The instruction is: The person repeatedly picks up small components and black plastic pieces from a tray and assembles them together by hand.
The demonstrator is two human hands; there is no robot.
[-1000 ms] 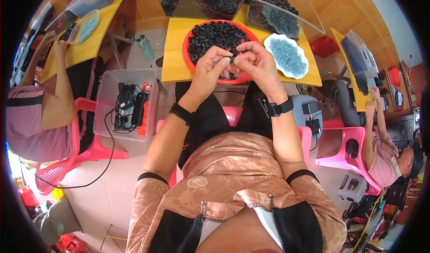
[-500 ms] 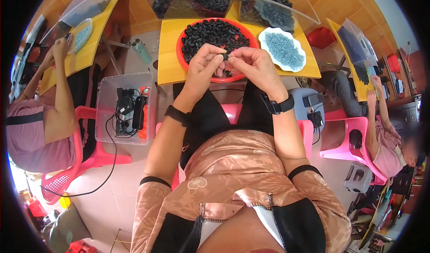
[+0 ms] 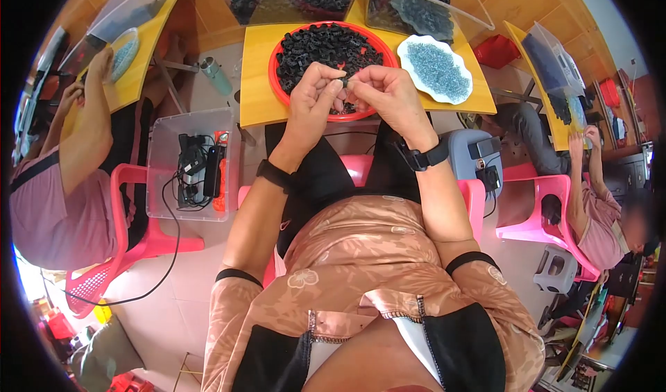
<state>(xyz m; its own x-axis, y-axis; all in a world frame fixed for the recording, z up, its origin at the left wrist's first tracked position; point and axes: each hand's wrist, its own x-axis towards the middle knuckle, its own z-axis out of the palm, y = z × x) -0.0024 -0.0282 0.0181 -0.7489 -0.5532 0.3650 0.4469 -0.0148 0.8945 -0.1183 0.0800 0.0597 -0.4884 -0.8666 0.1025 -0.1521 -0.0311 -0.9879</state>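
Observation:
Over the front part of a red round tray point(image 3: 392, 53) heaped with black parts point(image 3: 322, 48), my two hands meet fingertip to fingertip. A small dark piece point(image 3: 345, 81) shows between them. My left hand point(image 3: 316, 100) pinches it from the left with thumb and index finger. From the right, the fingers of my right hand point(image 3: 388, 97) are pinched at the same piece; whether they hold something smaller is hidden. A white scalloped plate point(image 3: 404, 50) of small shiny pieces point(image 3: 437, 71) lies to the right of the tray.
Clear bins point(image 3: 298, 3) of black parts stand behind the tray on the yellow table point(image 3: 260, 100). A plastic box point(image 3: 159, 163) with cables and a steel flask point(image 3: 216, 76) are at left. Co-workers sit at left point(image 3: 62, 211) and right point(image 3: 596, 229). A blue-grey case point(image 3: 461, 159) is beside my chair.
The view has shifted slightly, so the table sits further left and higher. My hands stay together with small finger movements. The left co-worker's hands have moved apart.

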